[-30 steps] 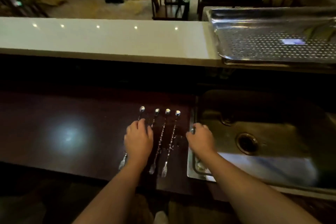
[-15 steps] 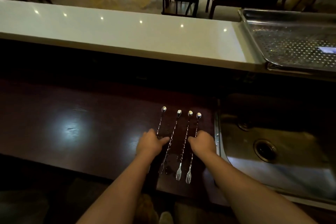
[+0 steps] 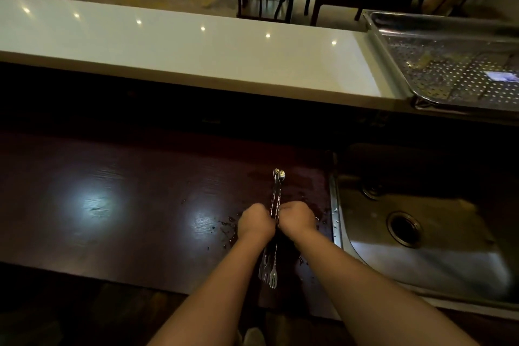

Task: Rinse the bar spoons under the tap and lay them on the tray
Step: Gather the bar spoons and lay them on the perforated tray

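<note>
Several long twisted bar spoons lie gathered into one tight bundle on the dark wooden counter, small bowls pointing away, fork ends toward me. My left hand presses against the bundle from the left and my right hand from the right, fingers curled around the stems. The perforated steel tray sits on the white upper counter at the far right. The steel sink is just right of my hands; no tap is in view.
A white bar top runs across behind the dark counter. Water drops and dark specks spot the wood around my hands. Chairs and a table stand beyond the bar. The sink drain is open.
The spoons lay side by side in a spread row; both hands have pushed them together into one bundle. My right hand moved from the sink edge onto the spoons.
</note>
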A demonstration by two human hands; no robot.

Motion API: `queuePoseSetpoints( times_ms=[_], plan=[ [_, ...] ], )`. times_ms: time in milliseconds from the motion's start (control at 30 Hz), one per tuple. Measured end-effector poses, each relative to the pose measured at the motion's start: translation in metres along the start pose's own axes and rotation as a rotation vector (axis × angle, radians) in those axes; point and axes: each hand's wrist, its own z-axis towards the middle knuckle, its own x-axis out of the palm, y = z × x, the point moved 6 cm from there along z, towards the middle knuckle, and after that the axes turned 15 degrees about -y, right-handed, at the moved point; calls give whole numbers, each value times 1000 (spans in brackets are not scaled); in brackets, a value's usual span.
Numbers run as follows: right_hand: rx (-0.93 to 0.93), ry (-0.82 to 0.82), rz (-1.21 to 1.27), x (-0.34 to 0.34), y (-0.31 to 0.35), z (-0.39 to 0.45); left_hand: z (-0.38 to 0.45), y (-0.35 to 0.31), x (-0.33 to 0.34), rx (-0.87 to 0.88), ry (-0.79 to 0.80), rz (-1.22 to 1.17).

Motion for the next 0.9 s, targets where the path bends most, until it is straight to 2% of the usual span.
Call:
queuePoseSetpoints(
  times_ms=[200,400,667,900],
  plan=[
    [192,32,195,13,-1,6,7,0,-3,-77,54,-88],
    [327,143,360,19,-8,9,10,-4,-1,-85,112,-125],
    [359,114,423,23,-12,10,2,-7,-3,-27,65,-128],
    [441,102,560,15,-20,7,-1,-10,0,-94,80,-326]
  ],
)
